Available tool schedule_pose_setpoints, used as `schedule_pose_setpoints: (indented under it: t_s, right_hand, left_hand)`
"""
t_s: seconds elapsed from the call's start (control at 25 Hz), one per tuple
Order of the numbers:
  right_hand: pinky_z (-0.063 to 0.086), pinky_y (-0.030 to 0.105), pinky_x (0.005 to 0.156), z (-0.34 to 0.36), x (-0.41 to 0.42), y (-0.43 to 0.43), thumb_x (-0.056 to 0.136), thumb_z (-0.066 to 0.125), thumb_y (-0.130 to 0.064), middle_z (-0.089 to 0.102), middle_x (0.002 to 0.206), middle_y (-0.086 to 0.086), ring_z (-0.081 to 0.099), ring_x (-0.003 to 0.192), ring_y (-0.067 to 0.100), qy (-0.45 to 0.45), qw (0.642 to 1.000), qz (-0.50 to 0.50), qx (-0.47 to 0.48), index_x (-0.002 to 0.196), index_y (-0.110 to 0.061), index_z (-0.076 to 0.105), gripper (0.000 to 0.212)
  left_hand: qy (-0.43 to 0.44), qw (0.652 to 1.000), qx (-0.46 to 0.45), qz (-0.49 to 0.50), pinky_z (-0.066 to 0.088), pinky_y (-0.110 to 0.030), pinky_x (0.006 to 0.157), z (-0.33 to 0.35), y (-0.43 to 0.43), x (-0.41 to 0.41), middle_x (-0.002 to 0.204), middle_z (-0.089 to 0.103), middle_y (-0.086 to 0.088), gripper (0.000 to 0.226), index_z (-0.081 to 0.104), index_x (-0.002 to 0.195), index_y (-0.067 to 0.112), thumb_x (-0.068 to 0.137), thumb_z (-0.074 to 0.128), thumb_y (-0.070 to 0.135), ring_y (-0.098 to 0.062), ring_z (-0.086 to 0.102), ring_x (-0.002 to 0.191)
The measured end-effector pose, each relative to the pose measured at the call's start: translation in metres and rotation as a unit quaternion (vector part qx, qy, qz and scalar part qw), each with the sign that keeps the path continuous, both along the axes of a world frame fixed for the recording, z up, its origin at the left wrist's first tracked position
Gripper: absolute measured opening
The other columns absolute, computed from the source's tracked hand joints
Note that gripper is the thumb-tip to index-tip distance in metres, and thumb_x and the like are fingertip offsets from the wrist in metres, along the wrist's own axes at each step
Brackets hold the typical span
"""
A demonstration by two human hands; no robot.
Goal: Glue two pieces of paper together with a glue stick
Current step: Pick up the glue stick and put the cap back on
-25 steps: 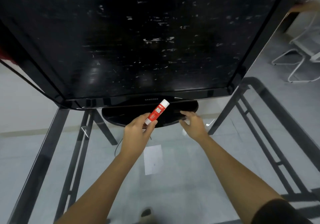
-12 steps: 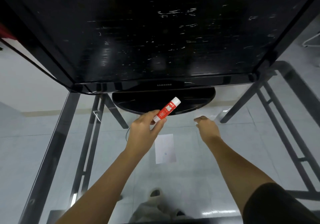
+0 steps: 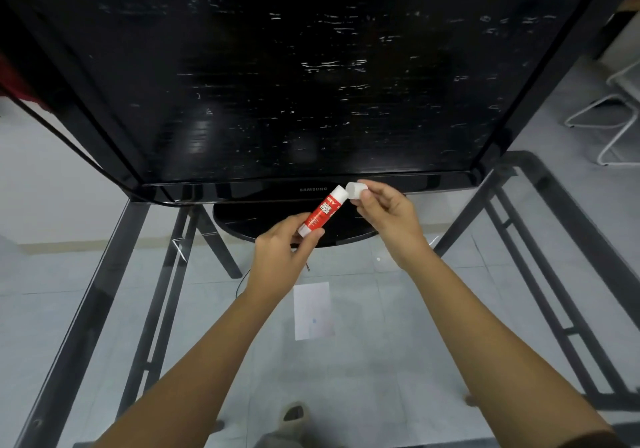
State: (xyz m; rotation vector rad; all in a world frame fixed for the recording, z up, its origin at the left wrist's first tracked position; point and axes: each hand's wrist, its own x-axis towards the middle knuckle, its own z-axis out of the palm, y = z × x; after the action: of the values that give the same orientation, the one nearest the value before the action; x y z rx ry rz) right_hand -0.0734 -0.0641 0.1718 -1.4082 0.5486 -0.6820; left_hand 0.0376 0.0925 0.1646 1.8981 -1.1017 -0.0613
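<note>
The glue stick (image 3: 321, 212) is held up in front of the television's (image 3: 294, 77) lower bezel, tilted with its open white end toward the upper right, the left hand (image 3: 282, 262) pinching it by the base so the top stays free. Just beside that end, the right hand (image 3: 388, 217) grips the white cap (image 3: 356, 190) between thumb and fingertips; the cap looks just off the tube or barely parted from it, which suits pulling it straight away along the tube's line. Uncapping seems to be the step in hand, and no glue has touched paper yet. Below the television's stand, a single sheet of paper (image 3: 313, 310) lies flat on the glass counter (image 3: 381, 361), nearer the person than the hands; I cannot make out a second sheet. Half a second ago the right hand was loose and empty, hanging apart from the stick, and the cap was seated on the tube; now that hand has risen to the tip and closed on the cap, while the left hand's hold looks unchanged.
</note>
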Motion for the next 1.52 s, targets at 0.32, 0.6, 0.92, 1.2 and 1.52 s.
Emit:
schedule_pose_setpoints:
  t_s: [0.32,0.6,0.92,1.2,1.52]
  right_hand:
    - [0.051,0.018,0.086,0.01,-0.012,0.0,0.09,0.06,-0.018,0.067,0.107,-0.006,0.062,0.103,0.006,0.074,0.992,0.029,-0.099,0.111,-0.027,0.062,0.024]
    - [0.052,0.02,0.085,0.015,-0.006,-0.005,0.089,0.061,-0.022,0.066,0.103,-0.011,0.062,0.1,0.005,0.12,0.978,0.062,-0.16,0.116,-0.023,0.061,0.027]
    - [0.053,0.023,0.088,0.006,-0.001,-0.002,0.089,0.06,-0.029,0.062,0.115,-0.007,0.059,0.106,0.006,0.114,0.988,0.03,-0.104,0.125,-0.026,0.053,0.038]
    - [0.053,0.019,0.083,-0.033,0.005,0.012,0.089,0.057,-0.034,0.068,0.105,-0.002,0.066,0.097,0.006,0.138,0.988,0.058,0.025,0.109,-0.019,0.06,0.025]
    - [0.036,0.009,0.052,-0.089,-0.012,0.005,0.087,0.064,-0.025,0.063,0.074,-0.009,0.055,0.059,0.001,0.295,0.945,-0.031,-0.136,0.086,-0.021,0.063,0.004]
  left_hand:
    - [-0.04,0.997,0.03,-0.051,0.049,-0.017,0.073,0.006,0.011,0.008,0.102,0.068,-0.011,0.041,0.061,0.116,0.005,0.081,0.068,0.025,-0.015,0.064,0.083]
    - [-0.066,0.995,0.03,-0.07,0.055,-0.032,0.074,0.013,0.006,0.014,0.098,0.069,-0.013,0.039,0.062,0.114,0.001,0.081,0.069,0.021,-0.02,0.065,0.082]
    - [-0.033,0.998,0.013,-0.054,0.053,-0.025,0.075,0.002,-0.007,0.016,0.102,0.069,-0.012,0.039,0.061,0.115,0.004,0.081,0.068,0.024,-0.017,0.064,0.085]
    - [0.023,0.995,0.038,-0.089,0.048,-0.02,0.086,-0.034,-0.018,0.015,0.117,0.065,-0.008,0.046,0.055,0.124,0.009,0.083,0.065,0.027,-0.019,0.062,0.104]
    - [-0.041,0.95,0.275,-0.139,0.028,-0.029,0.108,-0.133,0.025,0.006,0.145,0.042,-0.005,0.049,0.044,0.135,0.01,0.092,0.051,0.033,-0.021,0.036,0.132]
